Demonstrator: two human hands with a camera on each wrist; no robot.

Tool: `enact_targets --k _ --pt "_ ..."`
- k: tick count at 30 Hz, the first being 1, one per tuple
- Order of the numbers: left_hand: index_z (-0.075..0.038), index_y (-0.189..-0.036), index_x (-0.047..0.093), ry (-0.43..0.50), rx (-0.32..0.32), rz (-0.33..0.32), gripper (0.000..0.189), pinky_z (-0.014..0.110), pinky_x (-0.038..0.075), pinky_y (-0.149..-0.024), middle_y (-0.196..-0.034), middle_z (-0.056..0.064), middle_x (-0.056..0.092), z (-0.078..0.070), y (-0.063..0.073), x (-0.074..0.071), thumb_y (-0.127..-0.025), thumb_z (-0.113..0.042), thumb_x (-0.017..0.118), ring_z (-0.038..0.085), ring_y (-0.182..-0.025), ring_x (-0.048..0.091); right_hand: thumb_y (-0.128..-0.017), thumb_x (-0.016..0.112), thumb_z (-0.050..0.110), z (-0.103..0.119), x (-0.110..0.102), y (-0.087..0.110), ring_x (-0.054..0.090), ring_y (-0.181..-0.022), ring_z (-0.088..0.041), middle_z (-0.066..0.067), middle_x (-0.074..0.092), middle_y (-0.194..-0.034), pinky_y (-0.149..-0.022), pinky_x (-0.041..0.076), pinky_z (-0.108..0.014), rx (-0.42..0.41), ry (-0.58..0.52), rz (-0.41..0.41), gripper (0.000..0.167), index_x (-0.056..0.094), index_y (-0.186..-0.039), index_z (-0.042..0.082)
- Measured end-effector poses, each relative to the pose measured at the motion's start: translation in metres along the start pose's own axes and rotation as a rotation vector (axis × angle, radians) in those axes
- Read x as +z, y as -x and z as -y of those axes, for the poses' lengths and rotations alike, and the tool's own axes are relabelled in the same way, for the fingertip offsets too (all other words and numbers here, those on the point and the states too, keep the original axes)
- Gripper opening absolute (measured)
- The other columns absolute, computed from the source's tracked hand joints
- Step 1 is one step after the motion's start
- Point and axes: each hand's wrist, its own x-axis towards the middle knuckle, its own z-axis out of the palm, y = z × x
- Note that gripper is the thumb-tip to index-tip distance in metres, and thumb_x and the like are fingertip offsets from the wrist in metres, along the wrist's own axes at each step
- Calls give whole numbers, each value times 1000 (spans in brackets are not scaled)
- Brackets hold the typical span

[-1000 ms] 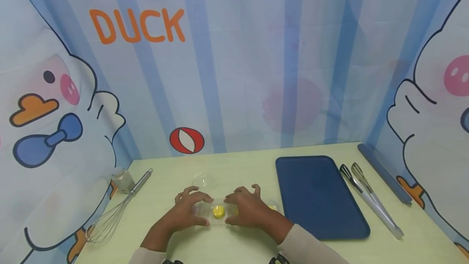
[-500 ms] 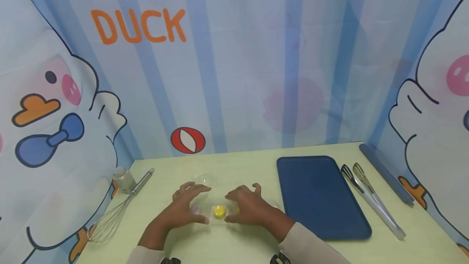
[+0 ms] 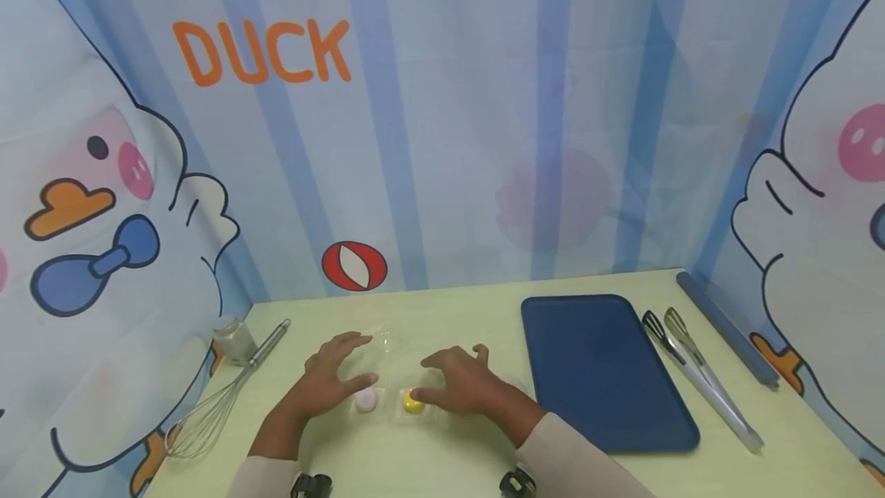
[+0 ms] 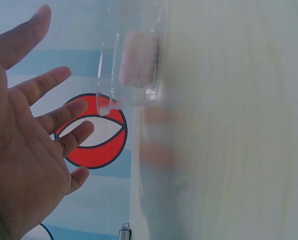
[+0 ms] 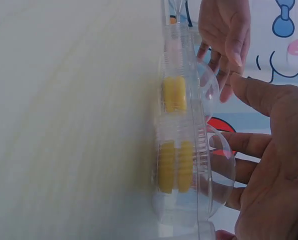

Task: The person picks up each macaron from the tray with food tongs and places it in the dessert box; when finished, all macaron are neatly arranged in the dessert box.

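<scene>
My left hand (image 3: 321,383) is spread with nothing in it, just left of a pale pink macaron (image 3: 366,400). In the left wrist view its straight fingers stand apart from the clear plastic container (image 4: 103,70) around that macaron. A yellow macaron (image 3: 415,407) sits in clear plastic to its right. My right hand (image 3: 470,379) hovers there with fingers extended, its thumb overlapping the yellow macaron in the head view. The right wrist view has another yellow macaron (image 5: 167,167) in the container, with clear dome lids (image 5: 224,160) in front of my right fingers.
A clear dome (image 3: 387,340) lies behind the macarons. The blue tray (image 3: 608,375) is on the right, then metal tongs (image 3: 712,383) and a rolled blue-grey bar (image 3: 726,329). On the left are a whisk (image 3: 207,413) and a small jar (image 3: 233,340).
My left hand has drawn away to the left, uncovering the pink macaron. My right thumb has shifted left and up across the yellow macaron.
</scene>
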Motion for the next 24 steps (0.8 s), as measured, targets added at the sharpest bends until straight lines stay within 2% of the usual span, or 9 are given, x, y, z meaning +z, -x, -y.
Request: enact_targets --k 4,11,17,20,24 --pt "-16 -162 51 -34 -24 -32 74 86 18 -121 -172 21 41 5 -2 -2 -100 -48 75 51 -161 34 -99 75 50 2 -1 -6 62 -140 -34 -10 73 -142 -115 21 -82 43 -17 -4 58 73 -139 9" --pt "-16 -167 43 -39 -80 -28 81 86 22 -121 -173 21 40 6 -7 -4 -99 -50 75 50 -162 33 -98 76 49 4 -1 -16 62 -143 -35 -10 72 -147 -119 21 -79 118 -35 5 58 71 -142 11" --pt "-18 -169 39 -40 -154 -4 88 88 18 -122 -174 21 37 8 -17 -3 -96 -50 77 50 -162 32 -98 77 49 5 -2 -24 62 -143 -34 -10 71 -148 -112 31 -68 144 -14 13 59 70 -143 10" --pt "-19 -169 39 -29 -169 11 88 89 17 -121 -174 20 38 8 -23 -2 -97 -50 77 50 -159 39 -99 76 50 5 -4 -30 62 -144 -34 -10 70 -150 -110 34 -63 164 -1 34 61 68 -145 11" --pt "-17 -169 40 -10 -157 21 87 88 21 -119 -172 21 41 8 -29 -2 -97 -50 77 51 -150 49 -100 76 49 4 -6 -38 59 -146 -35 -11 67 -153 -117 35 -66 194 -11 68 63 65 -149 12"
